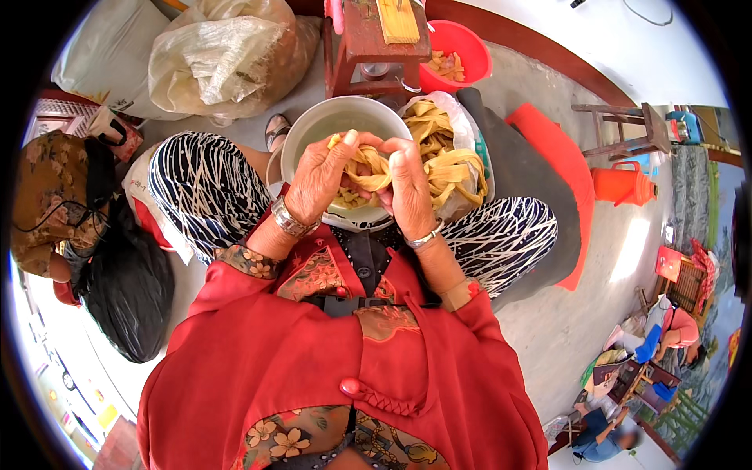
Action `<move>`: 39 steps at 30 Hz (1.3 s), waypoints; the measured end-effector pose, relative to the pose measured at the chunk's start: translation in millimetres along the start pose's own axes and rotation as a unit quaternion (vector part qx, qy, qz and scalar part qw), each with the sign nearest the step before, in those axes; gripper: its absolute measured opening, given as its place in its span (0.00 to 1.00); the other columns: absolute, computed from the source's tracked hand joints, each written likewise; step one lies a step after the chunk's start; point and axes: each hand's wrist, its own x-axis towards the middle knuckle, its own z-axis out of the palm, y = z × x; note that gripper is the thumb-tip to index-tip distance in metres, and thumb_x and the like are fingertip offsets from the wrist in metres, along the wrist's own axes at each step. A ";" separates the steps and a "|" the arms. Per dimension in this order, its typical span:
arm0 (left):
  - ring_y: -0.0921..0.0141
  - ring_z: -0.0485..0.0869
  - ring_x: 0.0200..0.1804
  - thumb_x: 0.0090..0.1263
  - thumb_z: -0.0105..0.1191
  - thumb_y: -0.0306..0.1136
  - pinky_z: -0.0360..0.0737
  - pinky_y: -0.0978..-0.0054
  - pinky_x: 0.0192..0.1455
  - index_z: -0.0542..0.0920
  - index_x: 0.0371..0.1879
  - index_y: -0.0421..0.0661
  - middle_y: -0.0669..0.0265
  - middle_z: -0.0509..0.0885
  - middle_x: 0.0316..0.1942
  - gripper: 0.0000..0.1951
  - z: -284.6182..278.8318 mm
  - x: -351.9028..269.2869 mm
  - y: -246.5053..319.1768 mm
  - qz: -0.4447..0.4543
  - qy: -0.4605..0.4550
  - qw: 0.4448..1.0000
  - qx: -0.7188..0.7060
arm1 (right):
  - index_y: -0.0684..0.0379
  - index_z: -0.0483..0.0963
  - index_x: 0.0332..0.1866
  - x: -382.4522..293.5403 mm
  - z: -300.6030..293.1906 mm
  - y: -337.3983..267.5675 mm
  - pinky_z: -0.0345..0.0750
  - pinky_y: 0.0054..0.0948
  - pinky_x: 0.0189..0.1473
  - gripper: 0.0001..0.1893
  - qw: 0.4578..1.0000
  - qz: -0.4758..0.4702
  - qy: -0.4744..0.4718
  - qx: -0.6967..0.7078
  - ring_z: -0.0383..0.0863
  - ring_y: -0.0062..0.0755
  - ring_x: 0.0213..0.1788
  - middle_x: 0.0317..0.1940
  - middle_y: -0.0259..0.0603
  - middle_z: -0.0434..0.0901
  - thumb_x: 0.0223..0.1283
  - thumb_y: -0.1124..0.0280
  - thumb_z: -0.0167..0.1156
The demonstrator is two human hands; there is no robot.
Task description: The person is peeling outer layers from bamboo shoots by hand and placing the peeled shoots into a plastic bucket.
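Note:
Both of my hands meet over a pale round basin point(291, 132) between my knees. A looped, twisted yellow strip point(376, 164) runs between them; its exact material I cannot tell. My left hand point(320, 173) pinches one end between thumb and fingers. My right hand point(408, 182) grips the other side, thumb raised and fingers curled beneath. Small yellow pieces point(352, 200) show in the basin below, partly covered by the hands. Right of the basin, a white plastic bag point(461, 111) holds a heap of long yellow strips point(435, 126), some hanging over its edge.
Beyond the basin stands a reddish wooden stool point(382, 50) with a wooden block point(398, 23) on it. A red plastic tub point(476, 53) holds yellow pieces. Large plastic sacks point(229, 64) and a black bag point(129, 288) lie left. An orange thermos point(623, 183) and seated people point(605, 435) are right.

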 end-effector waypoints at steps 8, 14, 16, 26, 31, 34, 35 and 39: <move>0.69 0.82 0.35 0.73 0.42 0.54 0.86 0.70 0.36 0.76 0.50 0.39 0.61 0.80 0.42 0.27 -4.7 3.2 -3.4 -0.141 -0.139 0.953 -0.229 | 0.61 0.64 0.53 -8.4 -7.1 1.7 0.70 0.17 0.29 0.24 0.999 -0.035 0.021 -0.008 0.72 0.16 0.30 0.37 0.35 0.73 0.71 0.48 0.42; 0.76 0.71 0.29 0.76 0.40 0.49 0.86 0.72 0.34 0.75 0.51 0.37 0.65 0.76 0.41 0.24 -13.1 4.9 -8.0 -0.133 -0.156 0.935 -0.291 | 0.62 0.70 0.45 -20.6 -18.3 10.3 0.66 0.18 0.28 0.16 0.995 -0.050 0.049 -0.065 0.68 0.15 0.26 0.27 0.29 0.72 0.68 0.57 0.53; 0.76 0.70 0.28 0.76 0.39 0.48 0.85 0.72 0.34 0.75 0.51 0.36 0.64 0.75 0.41 0.24 -20.7 5.9 -10.3 -0.147 -0.152 0.926 -0.314 | 0.63 0.74 0.38 -23.8 -21.0 13.5 0.65 0.19 0.27 0.12 0.988 -0.081 0.062 -0.114 0.66 0.15 0.24 0.20 0.28 0.70 0.65 0.63 0.59; 0.80 0.69 0.25 0.74 0.43 0.50 0.74 0.78 0.27 0.76 0.51 0.36 0.68 0.74 0.37 0.25 -38.5 4.6 1.9 -0.122 -0.095 0.938 -0.311 | 0.65 0.74 0.33 -38.6 -24.8 2.0 0.63 0.20 0.23 0.11 0.962 -0.097 0.067 -0.247 0.62 0.17 0.19 0.16 0.32 0.68 0.61 0.67 0.63; 0.84 0.62 0.15 0.71 0.50 0.52 0.60 0.86 0.14 0.79 0.43 0.41 0.73 0.72 0.23 0.22 -26.4 -1.3 0.5 -0.138 -0.002 0.990 -0.008 | 0.65 0.74 0.34 -30.0 -25.4 -1.4 0.71 0.26 0.27 0.10 0.929 -0.163 0.072 -0.323 0.76 0.31 0.22 0.20 0.41 0.74 0.59 0.68 0.64; 0.85 0.56 0.13 0.71 0.52 0.42 0.55 0.87 0.13 0.79 0.38 0.43 0.77 0.68 0.18 0.13 -24.6 -1.2 -3.1 -0.123 0.020 0.991 -0.051 | 0.66 0.73 0.46 -31.0 -31.2 4.1 0.75 0.21 0.27 0.16 0.964 -0.043 -0.032 -0.262 0.78 0.26 0.29 0.31 0.41 0.78 0.65 0.62 0.58; 0.86 0.55 0.13 0.71 0.52 0.41 0.54 0.87 0.13 0.78 0.37 0.43 0.77 0.68 0.19 0.12 -23.9 -0.5 -4.4 -0.110 0.024 0.993 -0.045 | 0.67 0.72 0.50 -31.3 -31.8 4.6 0.75 0.18 0.26 0.19 0.973 0.001 -0.067 -0.222 0.77 0.22 0.31 0.33 0.39 0.79 0.67 0.59 0.56; 0.86 0.55 0.14 0.71 0.52 0.36 0.54 0.87 0.14 0.78 0.38 0.43 0.78 0.65 0.18 0.09 -16.8 -4.0 3.4 -0.096 -0.009 0.993 -0.068 | 0.68 0.69 0.53 -23.1 -7.0 -21.7 0.73 0.14 0.21 0.22 0.993 0.087 -0.063 -0.043 0.78 0.20 0.32 0.33 0.38 0.77 0.69 0.57 0.51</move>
